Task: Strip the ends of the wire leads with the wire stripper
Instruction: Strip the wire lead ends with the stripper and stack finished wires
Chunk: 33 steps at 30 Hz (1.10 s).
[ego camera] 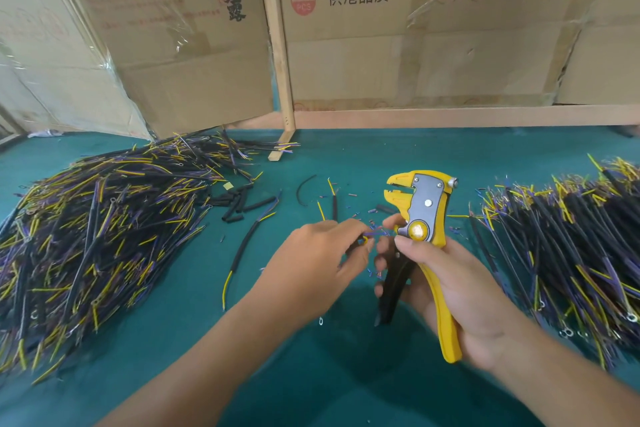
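My right hand grips a yellow and black wire stripper by its handles, jaws pointing up and left, held above the green table. My left hand pinches a wire lead whose thin blue and purple ends stick out toward the stripper's pivot. The thumb and forefinger of my right hand touch those thin ends. The rest of the lead is hidden under my left hand.
A big heap of black leads with yellow and purple ends covers the table's left side, another heap the right. Loose leads, black sleeve pieces and insulation scraps lie between. Cardboard boxes and a wooden frame stand behind.
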### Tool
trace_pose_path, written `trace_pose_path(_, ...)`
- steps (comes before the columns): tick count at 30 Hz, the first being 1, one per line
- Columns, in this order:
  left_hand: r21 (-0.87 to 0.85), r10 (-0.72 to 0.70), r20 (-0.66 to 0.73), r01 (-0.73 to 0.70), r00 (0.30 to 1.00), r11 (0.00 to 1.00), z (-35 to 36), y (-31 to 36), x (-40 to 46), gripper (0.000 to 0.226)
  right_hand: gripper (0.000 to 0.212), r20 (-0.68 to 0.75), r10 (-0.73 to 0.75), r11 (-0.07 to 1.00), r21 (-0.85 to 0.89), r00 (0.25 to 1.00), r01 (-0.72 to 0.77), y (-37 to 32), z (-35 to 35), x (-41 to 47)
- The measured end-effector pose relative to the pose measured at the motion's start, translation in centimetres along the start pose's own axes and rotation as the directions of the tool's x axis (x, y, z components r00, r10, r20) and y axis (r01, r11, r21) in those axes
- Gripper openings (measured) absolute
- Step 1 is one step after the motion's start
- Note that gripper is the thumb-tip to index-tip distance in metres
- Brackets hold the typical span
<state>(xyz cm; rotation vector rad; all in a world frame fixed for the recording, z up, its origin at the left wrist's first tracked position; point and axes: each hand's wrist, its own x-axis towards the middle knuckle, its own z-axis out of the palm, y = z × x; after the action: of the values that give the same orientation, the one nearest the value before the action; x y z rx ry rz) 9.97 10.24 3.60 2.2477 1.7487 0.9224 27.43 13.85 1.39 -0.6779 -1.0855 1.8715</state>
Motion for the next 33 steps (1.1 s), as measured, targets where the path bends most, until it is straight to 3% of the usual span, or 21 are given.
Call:
trace_pose_path(4, 0.221, -0.001, 0.060, -0.012, 0.998, 0.975, 0.5, 0.6, -0.3, 0.024, 0.040, -0.044, -0.048, 0.998, -0.052, 0.998, 0.046, 0.1, 0.0, -0.1)
trace_pose_path(7, 0.259, 0.015, 0.067, -0.032, 0.998, 0.965, 0.6, 0.6, -0.3, 0.024, 0.032, -0.060, -0.060, 0.992, -0.112, 0.996, 0.053, 0.2, -0.1, -0.1)
trace_pose_path(13, -0.129, 0.059, 0.100, -0.046, 0.993, 0.991, 0.3, 0.1, -0.2, 0.011, 0.026, -0.067, -0.081, 0.986, -0.148, 0.994, 0.071, 0.1, -0.3, -0.1)
trace_pose_path(18, -0.320, 0.090, 0.065, -0.064, 0.994, 0.945, 0.3, 0.4, -0.2, 0.019, 0.024, -0.083, -0.077, 0.991, -0.118, 0.994, 0.067, -0.1, -0.2, 0.0)
trace_pose_path(23, -0.511, 0.023, 0.099, 0.031, 0.995, 0.859, 0.5, 0.5, -0.1, 0.019, 0.026, -0.083, -0.086, 0.993, -0.083, 0.993, 0.079, -0.2, 0.0, -0.1)
trace_pose_path(29, -0.582, 0.027, 0.100, 0.037, 0.995, 0.812, 0.3, 0.6, -0.1, 0.016, 0.028, -0.091, -0.080, 0.996, -0.039, 0.993, 0.076, -0.2, -0.1, 0.0)
trace_pose_path(33, -0.609, -0.085, 0.045, 0.095, 0.995, 0.788, -0.1, -0.2, 0.2, 0.015, 0.031, -0.008, 0.020, 0.999, 0.033, 1.000, -0.020, -0.9, -0.3, 0.2)
